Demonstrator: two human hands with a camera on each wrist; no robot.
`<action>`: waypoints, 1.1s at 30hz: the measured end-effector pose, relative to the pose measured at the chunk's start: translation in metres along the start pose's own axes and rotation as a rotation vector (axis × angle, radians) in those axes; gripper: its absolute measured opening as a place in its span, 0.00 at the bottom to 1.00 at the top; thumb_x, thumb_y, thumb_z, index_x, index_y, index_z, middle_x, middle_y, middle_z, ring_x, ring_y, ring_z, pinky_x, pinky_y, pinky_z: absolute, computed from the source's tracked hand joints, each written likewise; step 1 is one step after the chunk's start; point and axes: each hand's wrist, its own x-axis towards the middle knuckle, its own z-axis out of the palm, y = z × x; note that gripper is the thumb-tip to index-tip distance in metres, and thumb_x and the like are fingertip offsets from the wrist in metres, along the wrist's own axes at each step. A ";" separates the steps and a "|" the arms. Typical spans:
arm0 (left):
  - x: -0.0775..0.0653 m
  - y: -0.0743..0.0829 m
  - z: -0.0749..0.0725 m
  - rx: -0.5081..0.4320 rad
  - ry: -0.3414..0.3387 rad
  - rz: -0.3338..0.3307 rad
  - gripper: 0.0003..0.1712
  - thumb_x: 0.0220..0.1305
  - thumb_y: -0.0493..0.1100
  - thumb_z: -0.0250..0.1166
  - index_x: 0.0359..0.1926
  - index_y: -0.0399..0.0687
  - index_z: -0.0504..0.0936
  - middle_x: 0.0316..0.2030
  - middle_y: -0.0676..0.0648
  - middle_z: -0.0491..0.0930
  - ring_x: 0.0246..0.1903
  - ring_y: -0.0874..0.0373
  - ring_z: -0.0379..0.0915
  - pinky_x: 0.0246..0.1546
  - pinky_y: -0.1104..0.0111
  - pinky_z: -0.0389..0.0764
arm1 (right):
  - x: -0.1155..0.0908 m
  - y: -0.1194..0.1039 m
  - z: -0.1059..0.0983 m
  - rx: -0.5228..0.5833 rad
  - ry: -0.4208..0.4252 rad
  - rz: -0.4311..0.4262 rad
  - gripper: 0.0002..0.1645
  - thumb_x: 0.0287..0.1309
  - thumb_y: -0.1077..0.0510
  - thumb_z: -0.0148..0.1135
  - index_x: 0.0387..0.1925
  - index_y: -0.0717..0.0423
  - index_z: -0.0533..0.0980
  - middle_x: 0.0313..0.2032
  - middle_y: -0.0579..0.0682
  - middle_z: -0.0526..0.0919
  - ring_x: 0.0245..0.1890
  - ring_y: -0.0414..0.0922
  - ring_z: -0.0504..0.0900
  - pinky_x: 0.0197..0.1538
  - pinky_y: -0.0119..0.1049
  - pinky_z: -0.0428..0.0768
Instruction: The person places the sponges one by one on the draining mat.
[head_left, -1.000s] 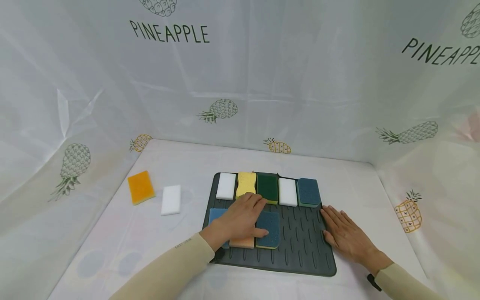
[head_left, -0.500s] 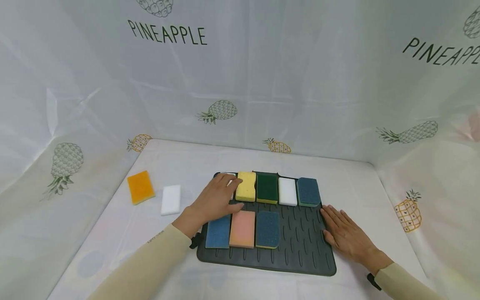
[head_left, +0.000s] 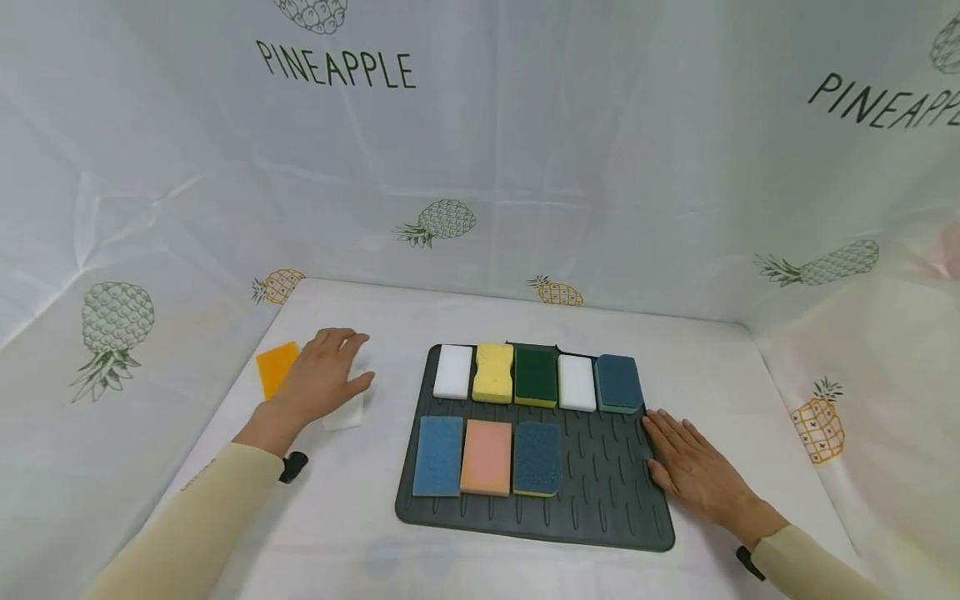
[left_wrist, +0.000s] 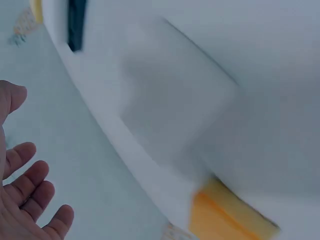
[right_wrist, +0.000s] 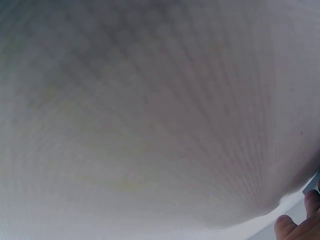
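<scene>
My left hand (head_left: pixel 318 375) hovers over a white sponge (head_left: pixel 347 415) at the left of the table, hiding much of it in the head view. In the left wrist view the fingers are spread and hold nothing, with the white sponge (left_wrist: pixel 180 95) and an orange sponge (left_wrist: pixel 225 212) beyond them. That orange sponge (head_left: pixel 276 365) lies just left of the hand. My right hand (head_left: pixel 693 471) lies flat, fingertips at the right edge of the dark grey ridged mat (head_left: pixel 607 500).
On the mat, a back row has a white sponge (head_left: pixel 453 372), a yellow one (head_left: pixel 492 373), a dark green one (head_left: pixel 536 377), another white and a blue one (head_left: pixel 618 383). In front lie a blue (head_left: pixel 438 457), a pink (head_left: pixel 487 458) and a dark blue sponge (head_left: pixel 537 460).
My left hand has moved left from above the mat's sponges, past its back left corner, to the loose white sponge. The right hand has stayed at the mat's edge.
</scene>
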 end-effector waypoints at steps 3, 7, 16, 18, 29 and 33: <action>-0.016 -0.029 -0.002 -0.006 0.009 -0.044 0.36 0.71 0.50 0.69 0.71 0.33 0.71 0.66 0.29 0.72 0.68 0.31 0.64 0.68 0.37 0.70 | 0.000 0.000 0.002 -0.007 0.007 0.000 0.40 0.76 0.44 0.56 0.77 0.66 0.64 0.76 0.63 0.69 0.81 0.54 0.61 0.84 0.35 0.30; -0.037 -0.063 -0.001 -0.005 0.018 -0.108 0.37 0.70 0.50 0.70 0.69 0.32 0.71 0.64 0.28 0.71 0.65 0.28 0.63 0.64 0.33 0.68 | 0.000 0.000 0.002 -0.010 0.007 -0.001 0.40 0.76 0.44 0.56 0.77 0.66 0.64 0.76 0.63 0.69 0.80 0.55 0.63 0.84 0.34 0.30; -0.065 -0.101 0.015 0.069 0.091 -0.112 0.35 0.66 0.49 0.75 0.61 0.27 0.74 0.56 0.26 0.74 0.59 0.27 0.66 0.61 0.32 0.70 | -0.001 -0.001 0.003 -0.009 0.021 -0.003 0.40 0.76 0.44 0.56 0.76 0.66 0.64 0.75 0.63 0.70 0.78 0.56 0.66 0.84 0.34 0.31; -0.068 -0.105 0.019 0.070 0.095 -0.115 0.35 0.67 0.49 0.74 0.62 0.27 0.74 0.56 0.25 0.73 0.59 0.26 0.66 0.62 0.32 0.69 | -0.001 -0.001 0.003 -0.006 0.025 -0.003 0.40 0.76 0.44 0.56 0.76 0.66 0.64 0.75 0.63 0.70 0.78 0.56 0.66 0.84 0.34 0.31; -0.071 -0.111 0.022 0.009 0.038 -0.214 0.44 0.68 0.51 0.73 0.69 0.23 0.64 0.62 0.21 0.65 0.63 0.23 0.57 0.67 0.30 0.61 | -0.001 0.000 0.003 -0.001 0.027 -0.006 0.40 0.76 0.44 0.56 0.77 0.66 0.64 0.75 0.63 0.69 0.80 0.54 0.62 0.84 0.34 0.31; -0.070 -0.109 0.020 -0.041 0.011 -0.266 0.59 0.65 0.55 0.75 0.76 0.22 0.53 0.70 0.18 0.56 0.69 0.20 0.49 0.71 0.29 0.54 | -0.001 0.000 0.002 0.000 0.029 -0.005 0.40 0.76 0.44 0.56 0.76 0.66 0.64 0.75 0.63 0.70 0.80 0.54 0.63 0.84 0.34 0.31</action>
